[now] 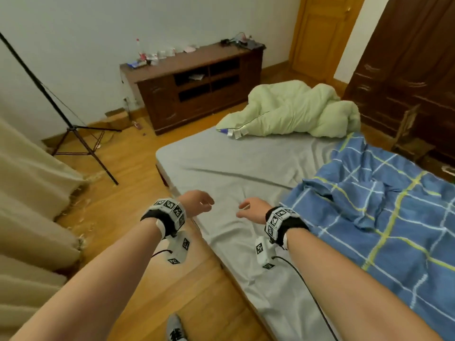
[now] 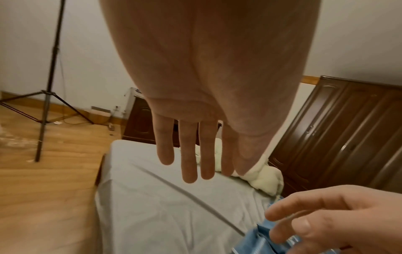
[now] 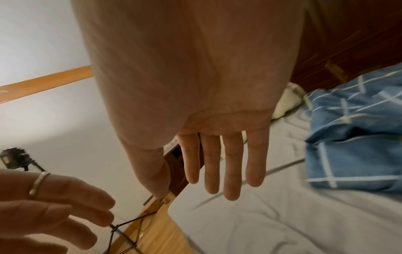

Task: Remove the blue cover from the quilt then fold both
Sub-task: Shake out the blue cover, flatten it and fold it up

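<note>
Fingers (image 2: pixel 188 154) on the left hand (image 1: pixel 197 203) were straight and relaxed, holding nothing, and the right hand (image 1: pixel 253 209) hung just as loose and empty beside it, both over the grey sheet (image 1: pixel 221 168). The green quilt (image 1: pixel 295 112) sat bunched at the far end of the bed, the blue cover (image 1: pixel 381 217) rumpled on the right. Both looked soft and floppy; the quilt's probably bulky but light. I'd grab corners, not the middle.
</note>
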Tool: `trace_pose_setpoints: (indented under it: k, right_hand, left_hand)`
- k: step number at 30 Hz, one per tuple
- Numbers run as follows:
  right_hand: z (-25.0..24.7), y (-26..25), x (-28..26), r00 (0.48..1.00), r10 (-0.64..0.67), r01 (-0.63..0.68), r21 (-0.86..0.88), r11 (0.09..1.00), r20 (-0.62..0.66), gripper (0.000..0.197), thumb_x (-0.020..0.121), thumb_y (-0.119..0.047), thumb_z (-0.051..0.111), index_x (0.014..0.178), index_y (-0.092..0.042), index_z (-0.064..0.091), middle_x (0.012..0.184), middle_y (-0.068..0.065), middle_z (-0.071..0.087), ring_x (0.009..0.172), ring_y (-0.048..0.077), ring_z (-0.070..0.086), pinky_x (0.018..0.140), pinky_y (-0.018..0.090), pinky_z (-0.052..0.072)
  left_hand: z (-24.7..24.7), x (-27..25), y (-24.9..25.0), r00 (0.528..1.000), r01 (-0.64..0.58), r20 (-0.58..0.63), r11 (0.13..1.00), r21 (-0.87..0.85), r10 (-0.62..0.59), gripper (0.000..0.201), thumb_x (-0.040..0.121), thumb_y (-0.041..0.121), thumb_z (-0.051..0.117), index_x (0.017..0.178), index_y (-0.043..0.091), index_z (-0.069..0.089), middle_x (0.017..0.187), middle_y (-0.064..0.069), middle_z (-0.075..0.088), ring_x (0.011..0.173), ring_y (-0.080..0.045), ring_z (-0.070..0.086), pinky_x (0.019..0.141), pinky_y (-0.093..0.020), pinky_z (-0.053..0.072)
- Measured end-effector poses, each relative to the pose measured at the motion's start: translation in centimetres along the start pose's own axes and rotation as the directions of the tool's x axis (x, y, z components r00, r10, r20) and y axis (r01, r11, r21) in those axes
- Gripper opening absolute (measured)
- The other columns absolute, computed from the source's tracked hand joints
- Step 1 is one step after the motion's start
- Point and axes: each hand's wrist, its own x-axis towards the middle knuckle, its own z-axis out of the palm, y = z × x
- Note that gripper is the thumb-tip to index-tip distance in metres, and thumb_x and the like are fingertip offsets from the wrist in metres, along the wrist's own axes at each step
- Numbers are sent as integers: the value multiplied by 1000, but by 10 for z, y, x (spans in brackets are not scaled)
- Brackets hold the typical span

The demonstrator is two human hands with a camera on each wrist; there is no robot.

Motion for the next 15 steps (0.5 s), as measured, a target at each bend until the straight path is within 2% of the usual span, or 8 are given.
trace_pose_setpoints:
  k: [3,6,9,12,15]
  right_hand:
    - [29,-101,67,995,-44,45,-7,999,89,47,87,-36,70,127,-14,62,124,4,65,115,23,61,96,32,48]
    - [49,-207,125,993,-97,96,21,995,67,43,89,-34,67,127,-14,62,115,3,64,114,24,61,90,32,47]
    - [64,-302,180,989,-139,139,1,990,49,40,89,-34,66,125,-16,62,121,4,64,114,23,59,100,37,48]
    - [71,-378,244,981,-170,178,-95,979,92,40,88,-35,65,124,-17,62,125,6,64,114,23,59,101,38,47]
    - [73,-438,329,981,-172,184,-153,971,89,45,88,-37,66,127,-15,61,127,7,63,115,24,59,100,37,47]
  left_hand:
    - [-55,2,-97,998,47,-37,999,-6,-47,31,96,26,54,125,21,63,126,2,64,112,-16,60,95,-28,47]
    - [-116,9,-189,990,109,-92,994,28,-106,32,97,25,52,127,21,63,127,2,63,114,-19,60,95,-32,48]
    - [-174,20,-273,978,169,-127,985,38,-163,32,98,26,48,126,23,62,123,1,65,107,-20,62,88,-33,52]
    - [-220,44,-359,960,246,-141,969,-1,-243,31,98,28,47,126,24,62,123,3,65,106,-18,63,84,-30,52]
    - [-259,79,-443,923,322,-205,945,-55,-327,28,96,29,47,117,29,65,118,6,67,99,-15,64,82,-33,56]
